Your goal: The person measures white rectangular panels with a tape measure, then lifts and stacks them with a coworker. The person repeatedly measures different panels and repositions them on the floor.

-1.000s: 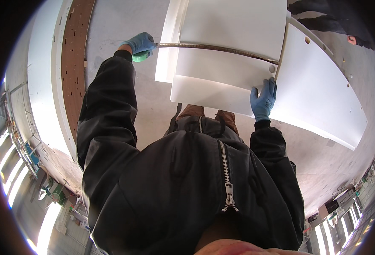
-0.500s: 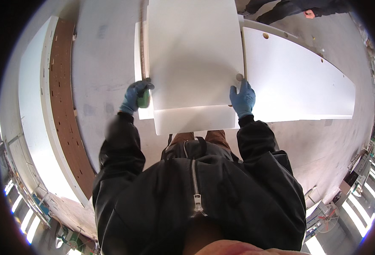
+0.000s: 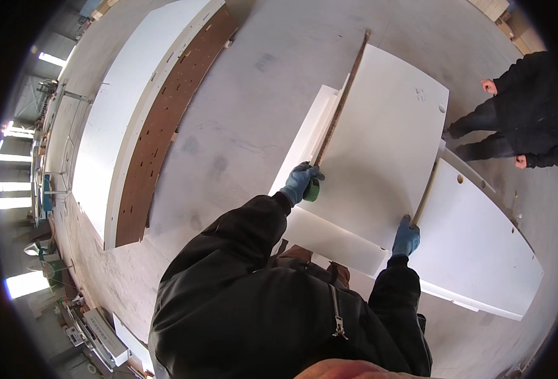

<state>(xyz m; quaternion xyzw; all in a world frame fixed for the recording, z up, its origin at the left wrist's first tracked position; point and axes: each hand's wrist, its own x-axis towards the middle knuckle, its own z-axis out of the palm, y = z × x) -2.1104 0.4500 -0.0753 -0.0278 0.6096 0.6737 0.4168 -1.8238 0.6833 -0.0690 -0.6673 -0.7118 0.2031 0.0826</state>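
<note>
I hold a large white board point(image 3: 380, 151) tilted up in front of me, its brown raw edge showing along the left side. My left hand point(image 3: 299, 182), in a blue glove, grips that left edge together with a small green object point(image 3: 312, 191). My right hand point(image 3: 406, 237), also in a blue glove, grips the board's right edge near its lower corner. Under the held board lie other white panels point(image 3: 481, 252) on the grey floor, one with round holes near its edge.
A long stack of white and brown perforated boards point(image 3: 146, 120) lies on the floor to the left. Another person in dark clothes point(image 3: 519, 107) stands at the right, close to the panels. Machinery and bright windows line the left rim.
The board has swung from flat in front of me to angled away to the upper right. Both hands kept hold of its edges. The view has turned, bringing the other person into sight.
</note>
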